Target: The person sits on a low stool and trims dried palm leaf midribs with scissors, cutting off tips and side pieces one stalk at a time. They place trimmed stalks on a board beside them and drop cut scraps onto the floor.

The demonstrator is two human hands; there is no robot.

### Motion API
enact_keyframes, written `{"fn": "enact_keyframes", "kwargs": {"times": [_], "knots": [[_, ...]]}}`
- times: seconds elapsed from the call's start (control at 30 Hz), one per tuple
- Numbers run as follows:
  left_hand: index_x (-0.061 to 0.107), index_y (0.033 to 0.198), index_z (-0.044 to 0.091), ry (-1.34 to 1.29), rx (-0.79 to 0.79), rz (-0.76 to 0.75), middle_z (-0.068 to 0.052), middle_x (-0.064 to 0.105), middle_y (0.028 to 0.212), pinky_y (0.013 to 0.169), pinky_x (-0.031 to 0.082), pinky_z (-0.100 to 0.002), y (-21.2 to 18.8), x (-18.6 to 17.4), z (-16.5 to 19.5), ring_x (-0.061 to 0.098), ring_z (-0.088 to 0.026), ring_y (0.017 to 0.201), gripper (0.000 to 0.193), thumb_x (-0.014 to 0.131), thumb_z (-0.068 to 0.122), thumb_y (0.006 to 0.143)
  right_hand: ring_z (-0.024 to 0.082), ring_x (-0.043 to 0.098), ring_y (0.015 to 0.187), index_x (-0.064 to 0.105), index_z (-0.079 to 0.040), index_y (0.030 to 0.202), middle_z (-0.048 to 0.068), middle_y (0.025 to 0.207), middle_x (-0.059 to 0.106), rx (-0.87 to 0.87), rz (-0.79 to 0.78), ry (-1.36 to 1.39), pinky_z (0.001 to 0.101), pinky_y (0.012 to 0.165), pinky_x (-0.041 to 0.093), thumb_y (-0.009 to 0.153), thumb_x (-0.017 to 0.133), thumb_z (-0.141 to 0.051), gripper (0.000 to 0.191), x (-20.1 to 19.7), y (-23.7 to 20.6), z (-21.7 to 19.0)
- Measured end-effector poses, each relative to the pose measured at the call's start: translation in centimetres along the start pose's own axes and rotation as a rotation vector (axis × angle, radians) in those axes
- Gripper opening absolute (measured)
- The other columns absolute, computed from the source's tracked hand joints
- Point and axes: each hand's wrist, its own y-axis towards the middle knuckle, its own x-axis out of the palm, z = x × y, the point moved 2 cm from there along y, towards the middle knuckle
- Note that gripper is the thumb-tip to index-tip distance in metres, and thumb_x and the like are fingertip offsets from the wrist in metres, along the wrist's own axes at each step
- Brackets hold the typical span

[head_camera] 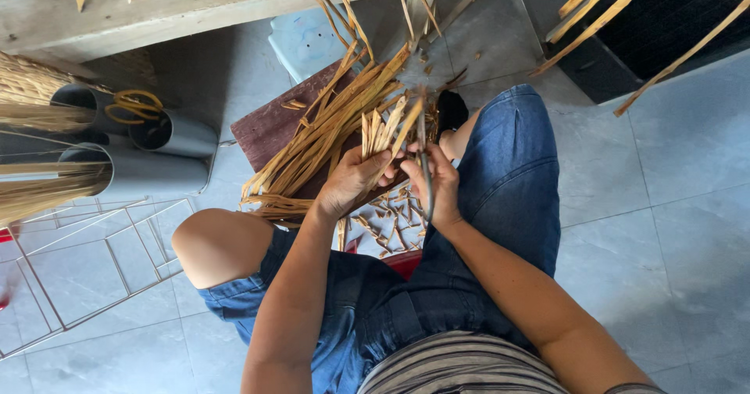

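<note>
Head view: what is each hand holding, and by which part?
The left hand grips a bunch of tan dried strips near its lower end. The right hand holds a thin dark tool low on its length; its kind cannot be told.

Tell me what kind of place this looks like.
Probably a home craft workspace: the left hand and right hand grip dried straw strips, cut scraps litter the tiled floor, grey tubes hold fibre.

We hold both forearms forward between our knees, left hand (353, 181) and right hand (434, 183) side by side, fingers curled closed.
</note>
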Motion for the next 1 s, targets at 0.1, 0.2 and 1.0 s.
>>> {"fn": "enact_keyframes", "kwargs": {"times": [0.1, 0.2, 1.0], "knots": [[0.07, 0.118, -0.001, 0.034, 0.022, 0.006, -0.003, 0.064, 0.084, 0.069, 0.052, -0.024, 0.0, -0.2, -0.1, 0.06, -0.01, 0.076, 0.03, 0.067, 0.024, 0.103, 0.004, 0.047, 0.051, 0.061, -0.006, 0.118, -0.003, 0.07, 0.053, 0.022, 0.067, -0.025, 0.02, 0.045, 0.038, 0.098, 0.07, -0.013, 0.023, -0.6, 0.5, -0.1], [0.067, 0.116, 0.007, 0.316, 0.021, 0.337, 0.0, 0.062, 0.077, 0.043, 0.043, -0.025, 0.1, -2.0, -0.4, 0.057, -0.008, 0.061, 0.03, 0.071, 0.027, 0.093, 0.006, 0.048, 0.051, 0.059, -0.009, 0.117, -0.001, 0.072, 0.054, 0.037, 0.109, 0.088, 0.0221, 0.047, 0.041, 0.099, 0.067, -0.019, 0.022, -1.0, 1.0, 0.0], [0.078, 0.11, 0.007, 0.72, 0.004, 0.48, -0.008, 0.079, 0.086, 0.062, 0.053, -0.033, 2.9, -5.8, -2.2, 0.064, -0.013, 0.066, 0.025, 0.077, 0.019, 0.088, 0.011, 0.06, 0.076, 0.056, -0.006, 0.128, 0.004, 0.09, 0.06, 0.109, 0.173, 0.066, 0.0265, 0.068, 0.054, 0.099, 0.066, -0.031, 0.039, -1.4, 2.0, 0.5]]}}
